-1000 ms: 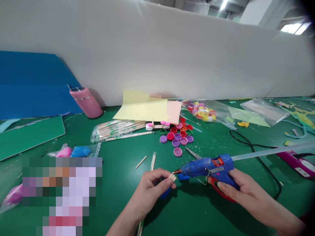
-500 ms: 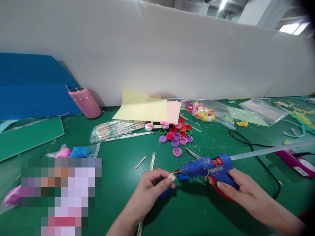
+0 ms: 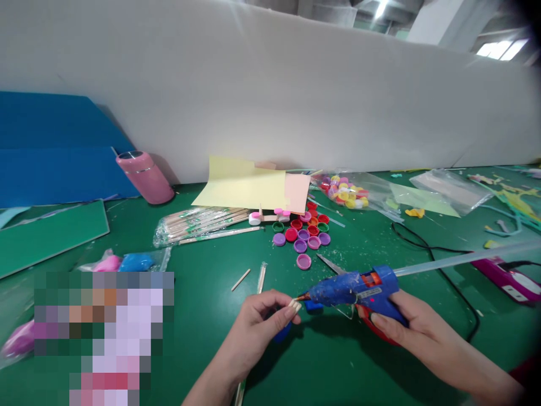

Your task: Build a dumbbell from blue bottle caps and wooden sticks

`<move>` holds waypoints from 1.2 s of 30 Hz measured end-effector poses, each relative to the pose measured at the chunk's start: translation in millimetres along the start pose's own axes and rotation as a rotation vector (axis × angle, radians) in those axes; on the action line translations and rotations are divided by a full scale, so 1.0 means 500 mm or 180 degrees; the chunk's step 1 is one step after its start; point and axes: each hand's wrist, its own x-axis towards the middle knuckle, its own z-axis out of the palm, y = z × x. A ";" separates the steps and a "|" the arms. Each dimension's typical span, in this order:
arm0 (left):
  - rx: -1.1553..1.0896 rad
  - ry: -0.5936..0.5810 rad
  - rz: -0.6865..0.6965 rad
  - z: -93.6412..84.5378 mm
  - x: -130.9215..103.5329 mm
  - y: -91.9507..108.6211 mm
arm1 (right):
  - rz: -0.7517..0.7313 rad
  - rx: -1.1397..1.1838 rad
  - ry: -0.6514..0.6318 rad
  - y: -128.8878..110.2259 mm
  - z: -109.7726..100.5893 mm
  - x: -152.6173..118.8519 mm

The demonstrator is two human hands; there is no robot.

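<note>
our left hand (image 3: pixel 262 324) pinches the short sticks (image 3: pixel 297 305) between thumb and fingers; our right hand (image 3: pixel 416 327) has its fingers wrapped round the glue gun (image 3: pixel 338 288), nozzle (image 3: pixel 303 296) just beyond our left fingertips. we should squeeze lightly, the likely hot nozzle angled off skin.

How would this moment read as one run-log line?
left hand: pinching short sticks | right hand: holding glue gun | nozzle: at stick ends, contact unclear | beyond: coloured caps, yellow paper
</note>
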 end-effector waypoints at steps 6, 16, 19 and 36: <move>-0.0078 0.0022 -0.0019 -0.002 0.000 -0.002 | 0.0070 0.0127 -0.0003 0.011 0.001 -0.010; 0.0008 -0.0017 0.0017 -0.001 -0.001 -0.001 | 0.0057 0.0051 0.0046 0.005 0.001 -0.006; -0.0010 -0.0020 0.0013 0.000 -0.002 -0.001 | 0.0037 0.0033 0.0048 -0.002 0.002 -0.001; -0.0156 0.0050 0.0002 -0.006 0.000 -0.005 | 0.0029 -0.0048 0.0107 0.008 0.003 -0.011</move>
